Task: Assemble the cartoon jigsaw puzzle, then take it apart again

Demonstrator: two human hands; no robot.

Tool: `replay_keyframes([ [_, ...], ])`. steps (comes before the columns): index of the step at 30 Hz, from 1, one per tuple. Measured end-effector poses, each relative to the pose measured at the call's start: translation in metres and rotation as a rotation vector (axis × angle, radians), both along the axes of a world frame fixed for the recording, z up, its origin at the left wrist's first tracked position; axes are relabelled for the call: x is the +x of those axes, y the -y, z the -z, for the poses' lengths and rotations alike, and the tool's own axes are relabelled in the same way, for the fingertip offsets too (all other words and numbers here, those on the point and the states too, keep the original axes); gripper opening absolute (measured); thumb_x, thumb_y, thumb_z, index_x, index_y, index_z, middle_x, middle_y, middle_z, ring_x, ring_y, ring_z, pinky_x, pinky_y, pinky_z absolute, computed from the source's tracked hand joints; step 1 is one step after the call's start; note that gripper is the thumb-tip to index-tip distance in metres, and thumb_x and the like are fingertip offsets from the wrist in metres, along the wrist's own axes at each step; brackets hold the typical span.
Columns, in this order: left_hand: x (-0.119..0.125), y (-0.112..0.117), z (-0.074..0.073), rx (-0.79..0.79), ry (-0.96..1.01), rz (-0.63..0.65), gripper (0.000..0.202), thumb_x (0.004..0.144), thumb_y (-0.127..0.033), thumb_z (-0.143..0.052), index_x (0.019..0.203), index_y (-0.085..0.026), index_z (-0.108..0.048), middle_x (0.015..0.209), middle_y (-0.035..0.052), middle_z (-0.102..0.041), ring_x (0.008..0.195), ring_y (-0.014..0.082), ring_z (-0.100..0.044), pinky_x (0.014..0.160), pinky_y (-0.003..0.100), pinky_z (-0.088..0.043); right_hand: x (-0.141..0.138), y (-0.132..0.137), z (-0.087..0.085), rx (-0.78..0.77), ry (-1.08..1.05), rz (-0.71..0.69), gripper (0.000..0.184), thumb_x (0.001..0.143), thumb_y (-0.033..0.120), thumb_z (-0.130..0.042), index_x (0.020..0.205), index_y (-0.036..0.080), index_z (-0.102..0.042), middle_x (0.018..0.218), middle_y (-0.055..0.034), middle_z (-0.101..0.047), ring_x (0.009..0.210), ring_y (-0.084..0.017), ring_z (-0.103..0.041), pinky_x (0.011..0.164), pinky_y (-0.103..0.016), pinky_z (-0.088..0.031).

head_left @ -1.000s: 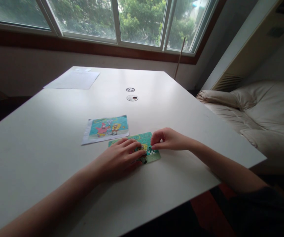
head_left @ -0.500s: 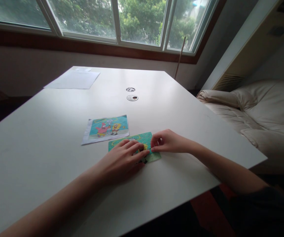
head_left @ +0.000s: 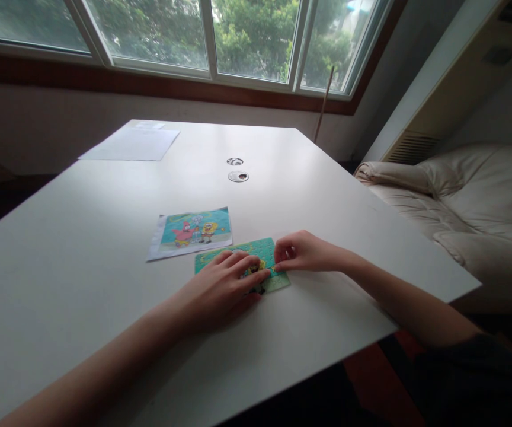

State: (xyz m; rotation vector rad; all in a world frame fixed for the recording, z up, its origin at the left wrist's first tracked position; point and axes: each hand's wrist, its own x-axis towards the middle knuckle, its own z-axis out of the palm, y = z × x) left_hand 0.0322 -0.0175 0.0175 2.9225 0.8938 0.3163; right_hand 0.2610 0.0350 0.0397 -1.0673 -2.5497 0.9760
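Note:
A green-and-teal jigsaw puzzle (head_left: 262,248) with a cartoon picture lies on the white table, its piece lines showing. My left hand (head_left: 232,276) rests across it, fingers stretched out and lying flat, covering much of its middle and lower left. At the puzzle's right side is my right hand (head_left: 298,250), its fingers curled and the thumb and forefinger tips close together at the surface. Whatever sits between those tips is too small to make out. A small yellow patch shows beside them. Just behind the puzzle lies a paper picture (head_left: 196,229) with similar cartoon figures.
Two round badge-like discs, a nearer one (head_left: 238,177) and a farther one (head_left: 234,161), lie toward the back of the white table (head_left: 82,284). White sheets (head_left: 134,145) are at the far left corner. A cream sofa (head_left: 473,201) stands to the right.
My right hand has shifted slightly right and up at the puzzle's edge, and a small yellow patch now shows by its fingertips. The left hand stays in place.

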Motion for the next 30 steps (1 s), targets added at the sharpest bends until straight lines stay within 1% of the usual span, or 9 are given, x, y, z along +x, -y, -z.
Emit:
replay_keyframes([
  [7, 0.005, 0.0, -0.002, -0.045, 0.005, -0.039, 0.029, 0.091, -0.031, -0.045, 0.118, -0.025, -0.053, 0.114, 0.0084, -0.055, 0.107, 0.0274, -0.049, 0.089, 0.044, -0.041, -0.002, -0.002, 0.002, -0.051, 0.008, 0.018, 0.01, 0.071, 0.023, -0.07, 0.072, 0.014, -0.066, 0.061, 0.0036, -0.055, 0.057, -0.007, -0.047, 0.054, -0.019, -0.035],
  [12, 0.006, 0.0, -0.003, -0.047, -0.023, -0.047, 0.03, 0.091, -0.031, -0.045, 0.12, -0.026, -0.052, 0.116, 0.0084, -0.055, 0.109, 0.0279, -0.049, 0.091, 0.045, -0.04, -0.003, -0.003, 0.003, -0.061, 0.02, 0.017, 0.01, 0.071, 0.023, -0.07, 0.072, 0.014, -0.065, 0.061, 0.0034, -0.055, 0.058, -0.008, -0.047, 0.054, -0.019, -0.035],
  [16, -0.001, 0.001, -0.008, -0.014, -0.073, -0.05, 0.033, 0.091, -0.035, -0.046, 0.124, -0.03, -0.05, 0.121, 0.008, -0.054, 0.111, 0.0293, -0.049, 0.091, 0.047, -0.041, 0.001, -0.007, -0.001, -0.077, 0.04, -0.055, 0.013, 0.074, 0.027, -0.068, 0.077, 0.015, -0.065, 0.065, 0.0025, -0.056, 0.06, -0.008, -0.048, 0.054, -0.019, -0.037],
  [20, -0.021, -0.005, -0.014, 0.037, -0.12, -0.091, 0.038, 0.091, -0.033, -0.045, 0.13, -0.028, -0.046, 0.128, 0.0108, -0.05, 0.111, 0.0309, -0.051, 0.09, 0.048, -0.043, 0.011, -0.016, -0.008, -0.1, 0.094, -0.165, 0.014, 0.08, 0.028, -0.062, 0.087, 0.015, -0.065, 0.068, 0.0014, -0.057, 0.062, -0.009, -0.051, 0.055, -0.02, -0.039],
  [21, -0.029, -0.007, -0.014, 0.041, -0.126, -0.103, 0.039, 0.092, -0.032, -0.044, 0.13, -0.027, -0.045, 0.13, 0.0117, -0.049, 0.111, 0.031, -0.052, 0.09, 0.049, -0.043, 0.014, -0.018, -0.009, -0.094, 0.097, -0.175, 0.015, 0.081, 0.028, -0.061, 0.088, 0.015, -0.065, 0.069, 0.001, -0.058, 0.062, -0.009, -0.052, 0.056, -0.02, -0.04],
  [23, -0.047, -0.011, -0.014, 0.047, -0.113, -0.151, 0.037, 0.092, -0.037, -0.043, 0.127, -0.026, -0.049, 0.13, 0.0115, -0.049, 0.112, 0.0317, -0.052, 0.091, 0.051, -0.042, 0.02, -0.021, -0.008, -0.072, 0.073, -0.173, 0.017, 0.083, 0.029, -0.059, 0.091, 0.015, -0.064, 0.072, -0.0002, -0.059, 0.064, -0.01, -0.053, 0.057, -0.021, -0.041],
  [25, -0.065, -0.014, -0.013, 0.041, -0.091, -0.196, 0.037, 0.092, -0.041, -0.042, 0.125, -0.027, -0.051, 0.125, 0.01, -0.053, 0.109, 0.0307, -0.054, 0.09, 0.051, -0.044, 0.025, -0.022, -0.002, -0.027, 0.018, -0.154, 0.019, 0.084, 0.03, -0.057, 0.094, 0.016, -0.063, 0.08, -0.0027, -0.061, 0.069, -0.011, -0.054, 0.062, -0.023, -0.044],
  [28, -0.086, -0.013, -0.009, 0.053, -0.034, -0.265, 0.041, 0.091, -0.048, -0.042, 0.124, -0.026, -0.052, 0.121, 0.0097, -0.055, 0.112, 0.0308, -0.052, 0.087, 0.047, -0.047, 0.03, -0.018, 0.01, 0.116, -0.052, -0.127, 0.029, 0.082, 0.035, -0.06, 0.105, 0.018, -0.06, 0.103, -0.0079, -0.062, 0.094, -0.017, -0.055, 0.082, -0.032, -0.045],
  [30, -0.094, -0.01, -0.008, 0.053, -0.03, -0.286, 0.044, 0.089, -0.051, -0.045, 0.124, -0.025, -0.052, 0.12, 0.01, -0.055, 0.111, 0.0306, -0.052, 0.086, 0.046, -0.047, 0.031, -0.014, 0.018, 0.224, -0.031, -0.108, 0.045, 0.078, 0.042, -0.064, 0.116, 0.02, -0.056, 0.118, -0.0096, -0.057, 0.112, -0.022, -0.048, 0.096, -0.04, -0.036],
])
